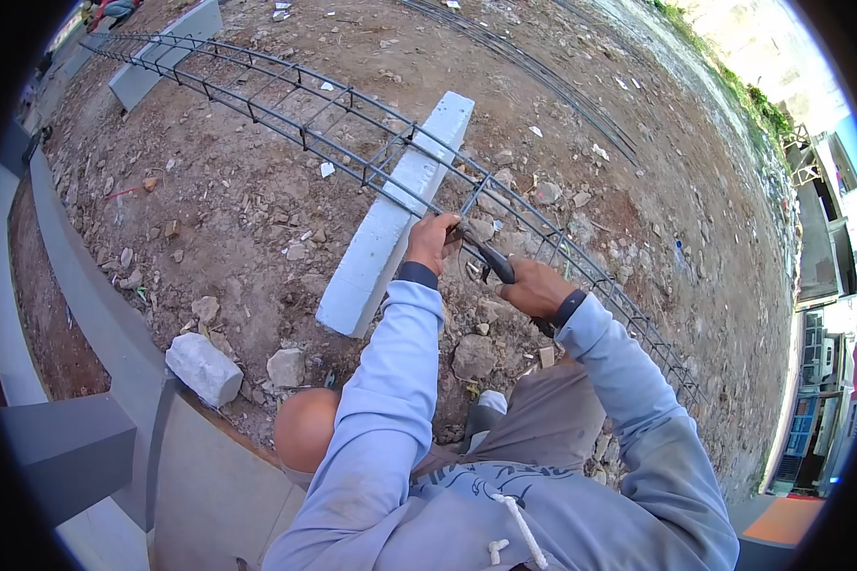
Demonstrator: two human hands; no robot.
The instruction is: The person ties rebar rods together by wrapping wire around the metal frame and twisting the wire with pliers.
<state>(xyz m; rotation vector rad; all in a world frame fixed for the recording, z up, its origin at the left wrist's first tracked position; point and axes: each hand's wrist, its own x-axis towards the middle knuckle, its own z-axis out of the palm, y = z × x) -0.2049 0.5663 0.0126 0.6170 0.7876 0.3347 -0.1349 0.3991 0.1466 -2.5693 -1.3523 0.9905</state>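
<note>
The work in hand is at a joint of the steel cage [348,103], where a cross-piece meets the near bar, just beside the pale block [395,214] that the cage rests across. The left hand [430,240] is closed on the near bar, its fingertips beside the head of the pincers; whether they also pinch a wire is hidden. The right hand [535,288] is clamped around the dark grips of the pincers [493,264], whose head points at the joint; whether its jaws bite on anything cannot be told. The cage runs past both hands and slants away to a second block [167,59] near its far end. From here, the next move seems to call for a steady left hold and the pincers' head kept square on the joint, clear of the left fingertips.
</note>
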